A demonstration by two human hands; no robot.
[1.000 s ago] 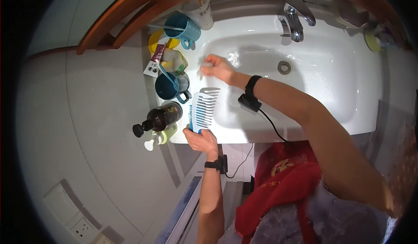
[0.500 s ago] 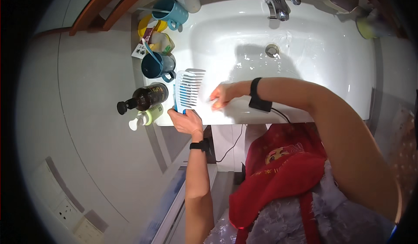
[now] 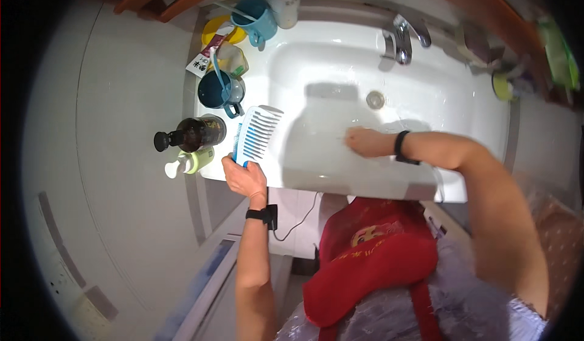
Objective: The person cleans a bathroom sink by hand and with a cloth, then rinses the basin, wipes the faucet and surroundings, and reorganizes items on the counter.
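My left hand [image 3: 244,177] grips a light-blue wide-tooth comb [image 3: 257,135] by its lower end, holding it tilted over the left rim of the white sink [image 3: 304,55]. Along the comb's left side shows a strip of finer, brighter blue teeth. Over the basin, to the right of the comb, is my right hand [image 3: 369,142]. Its fingers are curled together, slightly blurred; whatever they may hold is hidden. A metal drain [image 3: 375,100] lies beyond that hand.
Left of the comb stand a dark pump bottle [image 3: 198,134] and a green bottle with a white pump [image 3: 196,160]. Beyond are a dark blue mug [image 3: 214,90] with a toothbrush, a light-blue mug [image 3: 255,20] and a white cup [image 3: 283,6]. A chrome faucet [image 3: 403,40] is at the back.
My right hand has moved right, away from the comb and over the basin. My left hand still holds the comb, now tilted a little more. The view has shifted.
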